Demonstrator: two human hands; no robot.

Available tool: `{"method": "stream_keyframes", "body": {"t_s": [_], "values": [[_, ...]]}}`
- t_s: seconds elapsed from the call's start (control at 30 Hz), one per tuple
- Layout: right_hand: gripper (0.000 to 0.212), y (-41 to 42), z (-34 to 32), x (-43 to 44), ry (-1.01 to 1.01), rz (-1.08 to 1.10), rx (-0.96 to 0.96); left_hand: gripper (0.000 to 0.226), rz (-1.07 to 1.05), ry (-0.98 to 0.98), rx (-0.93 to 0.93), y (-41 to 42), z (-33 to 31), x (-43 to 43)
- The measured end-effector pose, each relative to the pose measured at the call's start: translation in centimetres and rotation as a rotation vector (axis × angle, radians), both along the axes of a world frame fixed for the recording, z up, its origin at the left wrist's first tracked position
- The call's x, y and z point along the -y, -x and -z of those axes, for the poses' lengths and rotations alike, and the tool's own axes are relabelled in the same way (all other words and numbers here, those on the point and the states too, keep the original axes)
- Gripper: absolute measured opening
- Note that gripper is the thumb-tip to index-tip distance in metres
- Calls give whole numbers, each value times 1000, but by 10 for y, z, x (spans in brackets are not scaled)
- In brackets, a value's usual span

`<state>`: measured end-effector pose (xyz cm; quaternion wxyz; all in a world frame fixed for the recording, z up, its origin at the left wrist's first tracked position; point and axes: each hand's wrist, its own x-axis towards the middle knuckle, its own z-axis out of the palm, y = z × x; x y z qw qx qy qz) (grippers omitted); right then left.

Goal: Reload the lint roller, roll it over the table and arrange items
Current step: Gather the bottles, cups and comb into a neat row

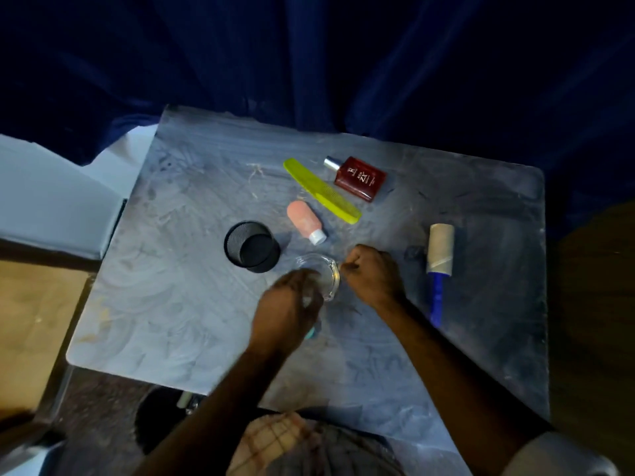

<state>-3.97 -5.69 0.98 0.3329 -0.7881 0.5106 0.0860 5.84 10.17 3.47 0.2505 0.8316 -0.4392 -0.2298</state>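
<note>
Blue-handled lint roller w/ bare cardboard core (438,259) lies just right of right hand (372,274)
Long axis runs near-to-far on desk (171,269); right hand fisted, left hand (288,312) blurred, grip unclear

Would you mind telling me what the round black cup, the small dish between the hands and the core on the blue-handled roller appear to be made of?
The round black pen cup looks like matte metal mesh: a fine grid texture shows on its wall. The small clear dish seems to be glass, see-through with bright rim glints. The brown tube on the blue-handled lint roller looks like bare cardboard, dull with a spiral seam.
</note>
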Motion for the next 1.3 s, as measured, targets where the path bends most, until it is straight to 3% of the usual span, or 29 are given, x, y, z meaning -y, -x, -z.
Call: {"method": "stream_keyframes", "body": {"t_s": [0.17,0.37,0.53,0.8,1.0,1.17,1.3], "values": [[27,-7,10,-27,44,-28,-27,38,14,-231,176,-37,3,8],[23,-8,14,-36,39,59,-57,44,134,-315,189,-41,21,15],[20,-11,16,-42,53,137,-20,52,138,-275,141,-51,29,14],[18,-7,-46,-24,114,212,111,55,104,111,15,-56,-19,9],[25,-62,-128,3,166,181,417,47,-80,498,-83,-112,-86,14],[19,-176,-119,14,80,79,530,39,-346,605,-147,-203,-87,9],[12,-271,-72,10,-66,24,433,37,-504,487,-189,-279,-42,1]]}}
